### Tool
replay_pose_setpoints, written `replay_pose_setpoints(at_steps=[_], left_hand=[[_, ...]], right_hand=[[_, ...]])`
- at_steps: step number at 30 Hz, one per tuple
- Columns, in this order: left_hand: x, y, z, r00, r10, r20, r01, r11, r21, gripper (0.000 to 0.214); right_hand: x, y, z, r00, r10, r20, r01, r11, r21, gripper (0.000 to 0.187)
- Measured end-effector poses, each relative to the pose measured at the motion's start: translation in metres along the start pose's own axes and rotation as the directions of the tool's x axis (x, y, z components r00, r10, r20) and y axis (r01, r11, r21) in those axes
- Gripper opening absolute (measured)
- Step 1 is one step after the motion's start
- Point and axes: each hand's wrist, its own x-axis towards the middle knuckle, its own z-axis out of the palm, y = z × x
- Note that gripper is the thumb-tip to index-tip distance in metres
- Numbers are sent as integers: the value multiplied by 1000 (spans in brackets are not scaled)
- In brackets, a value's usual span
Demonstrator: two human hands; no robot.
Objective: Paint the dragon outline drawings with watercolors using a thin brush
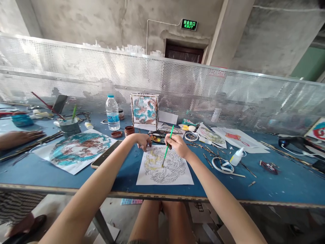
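Observation:
My right hand point(177, 145) is closed round a green paintbrush point(168, 145), its tip touching a white sheet with a line drawing point(175, 173). Yellow paint covers the drawing's upper left part. At the sheet's top left edge rests my left hand point(142, 140), fingers bent downward and slightly apart, with nothing seen in them. Just behind both hands lies a paint palette point(155, 138) with yellow and dark colours, partly hidden. An open jar of brown paint point(129, 130) stands beyond my left wrist, its lid point(116, 134) beside it. A phone point(103, 162) lies under my left forearm.
A water bottle point(112, 113) and a framed painting point(145, 111) stand at the back. To the left are a painted sheet point(78, 150), a grey brush cup point(69, 128) and another person's hand point(27, 138). A glue bottle point(236, 157), tape roll point(222, 165) and twigs lie right.

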Motion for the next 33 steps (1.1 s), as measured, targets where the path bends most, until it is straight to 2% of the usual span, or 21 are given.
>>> replay_pose_setpoints(at_steps=[3, 9, 14, 19, 21, 25, 29, 33], left_hand=[[0, 0, 0, 1000, 12, 13, -12, 1000, 6, 63], [-1, 1, 0, 1000, -13, -4, 13, 1000, -15, 65], [-1, 1, 0, 999, 5, 33, -5, 1000, -20, 64], [-2, 1, -1, 999, 23, 33, -23, 1000, 3, 63], [-1, 2, 0, 999, 19, 37, -19, 1000, -1, 62], [-1, 2, 0, 1000, 10, 25, -10, 1000, -5, 62], [-2, 2, 0, 999, 33, 28, -33, 999, 6, 60], [-1, 2, 0, 999, 27, 30, -28, 1000, 14, 60]], right_hand=[[0, -3, 5, 1000, -17, 20, 16, 997, 70, 34], [-1, 0, 0, 1000, 16, 20, -15, 999, -50, 34], [0, 1, 0, 1000, -4, 8, 3, 997, 81, 32], [-1, 1, -2, 1000, 7, 28, -6, 999, -39, 35], [-1, 1, -2, 1000, 3, 4, -3, 1000, -3, 35], [-1, -3, 8, 999, 7, 36, -12, 989, 145, 33], [-2, -5, 19, 995, 25, 92, -35, 994, 106, 32], [-2, -6, 17, 997, 16, 80, -22, 997, 71, 34]])
